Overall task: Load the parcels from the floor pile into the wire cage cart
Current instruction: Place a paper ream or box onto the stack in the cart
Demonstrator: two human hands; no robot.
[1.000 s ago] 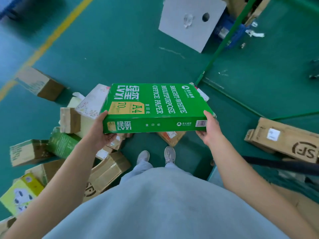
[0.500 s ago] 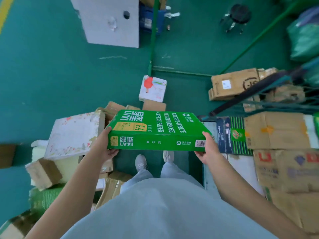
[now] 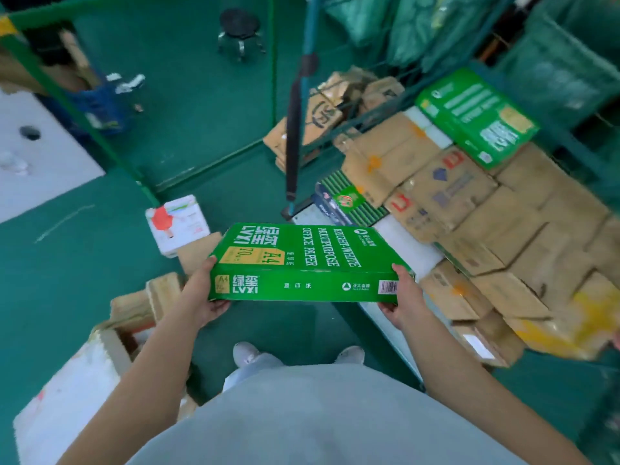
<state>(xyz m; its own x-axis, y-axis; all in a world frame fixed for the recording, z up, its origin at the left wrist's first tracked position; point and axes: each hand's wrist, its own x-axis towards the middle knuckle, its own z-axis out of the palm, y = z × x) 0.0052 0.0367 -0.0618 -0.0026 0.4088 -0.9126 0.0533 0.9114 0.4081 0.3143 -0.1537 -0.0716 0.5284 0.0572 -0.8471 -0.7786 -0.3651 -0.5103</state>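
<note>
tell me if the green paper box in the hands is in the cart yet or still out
Out. The green paper box is held level by the left hand and right hand above the floor, beside the loaded cart.

Two bright green rectangular packs of A4 office paper were in view: one [image 3: 302,263] at centre frame and one [image 3: 476,117] at upper right. Two bare hands showed, the left hand [image 3: 201,297] and the right hand [image 3: 401,298]. One black round stool [image 3: 239,28] stood at upper centre. One white square box with a red paddle picture [image 3: 174,223] lay left of centre. The blurred brown cardboard cartons [image 3: 503,229] at right could not be counted exactly.
</note>
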